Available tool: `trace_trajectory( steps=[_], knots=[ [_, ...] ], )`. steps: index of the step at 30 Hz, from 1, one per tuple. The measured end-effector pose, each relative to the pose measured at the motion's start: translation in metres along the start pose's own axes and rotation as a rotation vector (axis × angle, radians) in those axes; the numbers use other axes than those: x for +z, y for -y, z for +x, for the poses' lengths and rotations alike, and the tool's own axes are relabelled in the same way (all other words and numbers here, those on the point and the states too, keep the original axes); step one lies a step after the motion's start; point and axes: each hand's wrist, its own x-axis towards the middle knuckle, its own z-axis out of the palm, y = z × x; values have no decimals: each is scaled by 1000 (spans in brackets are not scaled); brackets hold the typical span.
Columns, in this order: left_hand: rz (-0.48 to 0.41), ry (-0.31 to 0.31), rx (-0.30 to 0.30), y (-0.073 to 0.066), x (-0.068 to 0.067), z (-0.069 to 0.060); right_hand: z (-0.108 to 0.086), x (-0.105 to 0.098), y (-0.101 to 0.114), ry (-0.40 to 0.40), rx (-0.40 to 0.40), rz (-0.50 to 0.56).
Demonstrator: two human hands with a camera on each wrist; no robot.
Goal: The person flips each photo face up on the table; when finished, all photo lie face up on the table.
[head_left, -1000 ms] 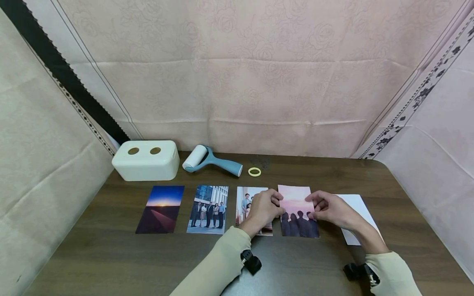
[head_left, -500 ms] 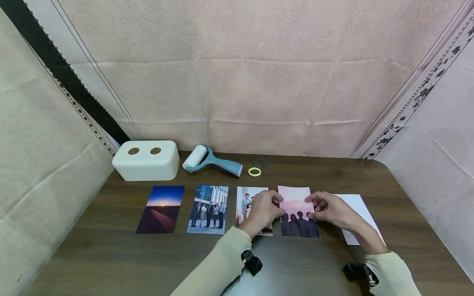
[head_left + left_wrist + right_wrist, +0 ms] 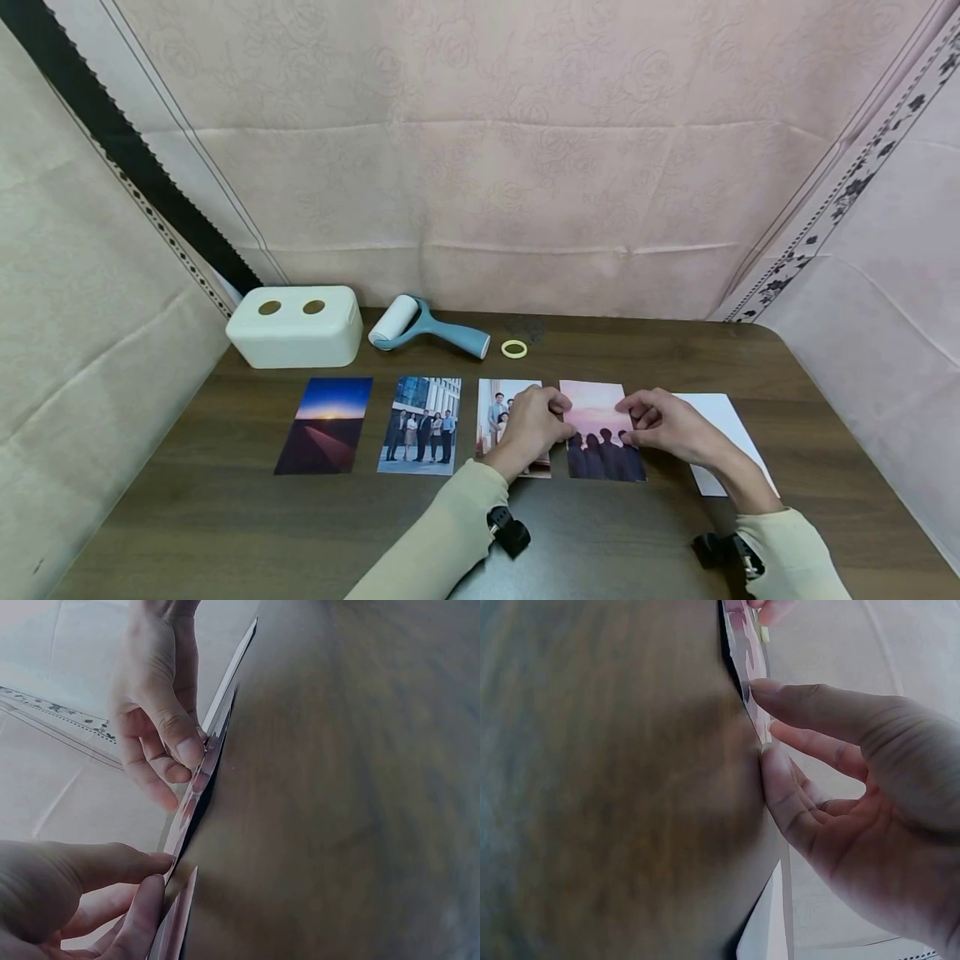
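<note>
A photo (image 3: 600, 460) with dark silhouettes under a pink sky lies between the two hands, slightly lifted off the table in the wrist views. Its left edge is pinched by the left hand (image 3: 529, 427), thumb and finger meeting at the rim. On the opposite edge the right hand (image 3: 675, 427) holds it the same way; the right wrist view shows the thumb and fingers (image 3: 810, 701) at that edge. Partly hidden under the left hand is a group photo (image 3: 510, 390). A white card (image 3: 712, 408) lies beneath the right forearm.
Further left on the wooden table (image 3: 300, 533) lie a group photo in front of buildings (image 3: 422, 425) and a sunset road photo (image 3: 326, 425). Behind them are a white box with two holes (image 3: 296, 333), a blue-handled lint roller (image 3: 427, 325) and a small yellow ring (image 3: 514, 349).
The pink photo's top edge has dropped slightly toward the person. Both hands keep nearly the same place at its sides, and the other things have not moved.
</note>
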Motion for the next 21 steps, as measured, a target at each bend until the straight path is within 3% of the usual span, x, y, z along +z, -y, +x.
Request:
trace_trajectory(
  steps=[10, 16, 21],
  knots=[
    [13, -7, 10, -3, 0, 0, 0, -1, -1, 2, -5, -1],
    [-25, -8, 50, -11, 6, -2, -4, -10, -1, 19, 12, 40],
    [-41, -2, 95, -21, 13, -2, -13, -24, -2, -18, 34, 43]
  ],
)
